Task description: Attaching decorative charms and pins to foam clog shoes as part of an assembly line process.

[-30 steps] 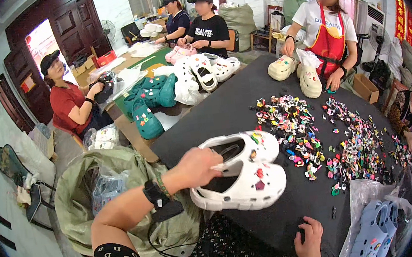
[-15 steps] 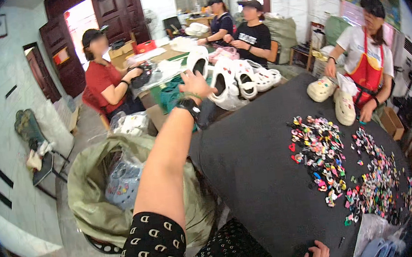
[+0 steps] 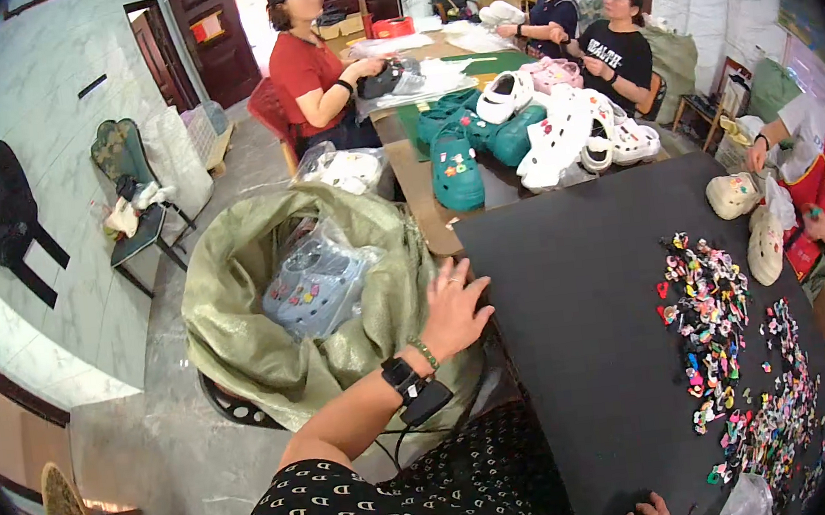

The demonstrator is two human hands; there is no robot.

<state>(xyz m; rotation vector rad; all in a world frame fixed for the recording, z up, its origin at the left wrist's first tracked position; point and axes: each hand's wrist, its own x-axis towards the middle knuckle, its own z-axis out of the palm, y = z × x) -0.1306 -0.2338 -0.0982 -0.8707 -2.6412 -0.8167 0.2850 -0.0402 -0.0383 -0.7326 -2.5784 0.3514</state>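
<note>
— Beside the desk [image 3: 576, 281], what do you see?
— I have the left hand [image 3: 455, 313] spread, seemingly empty, near bagged blue clogs [image 3: 320, 289] inside the sack [image 3: 217, 278]; right hand [image 3: 649, 514] curled, grip unclear.
— Any risk?
— I'd say a low reach could snag the sack's slumped rim.

The sack [image 3: 278, 365] looks woven plastic (faintly glossy), the black tabletop [image 3: 580, 320] smooth, matt.

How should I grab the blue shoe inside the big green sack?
Best reach down from above, through the open top of the green sack, because its walls surround the blue shoe. Probably grip across the shoe's wide front through the clear bag, since that holey part faces up.
</note>
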